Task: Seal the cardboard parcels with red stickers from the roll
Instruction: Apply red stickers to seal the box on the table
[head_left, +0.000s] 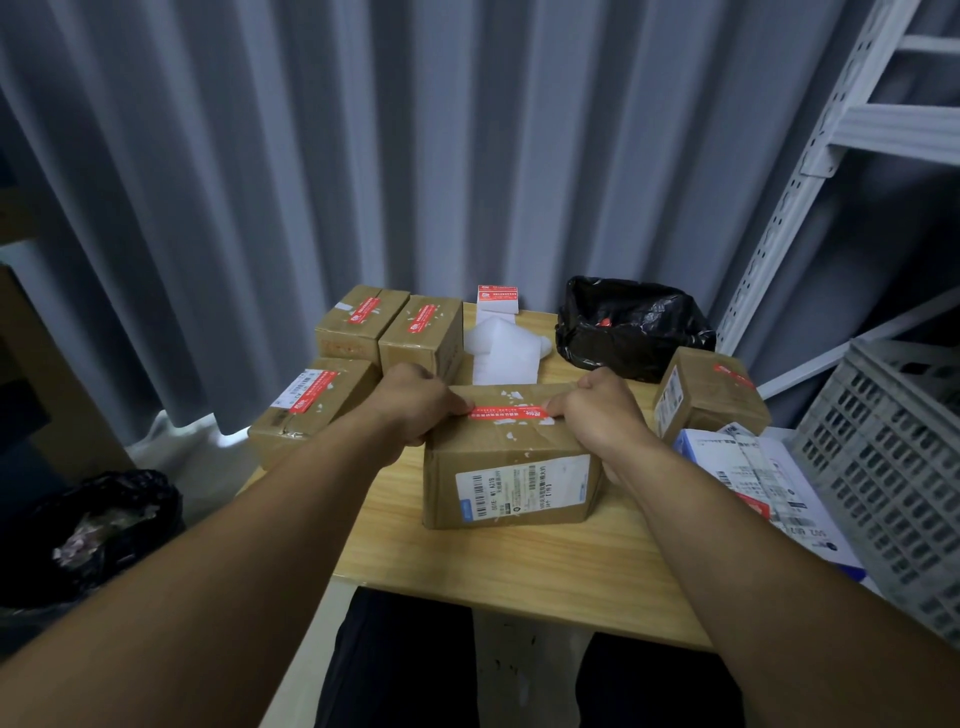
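At frame centre on the tabletop (493, 566), the left hand (415, 402) and right hand (602, 410) each grip the cardboard parcel (498, 449), thumbs pressing the ends of its red sticker (506, 413).

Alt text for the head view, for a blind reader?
The left hand and right hand hold down a red sticker on the top seam of a cardboard parcel on a wooden table. Four stickered parcels stand around it, with a sticker roll and a black bag behind.
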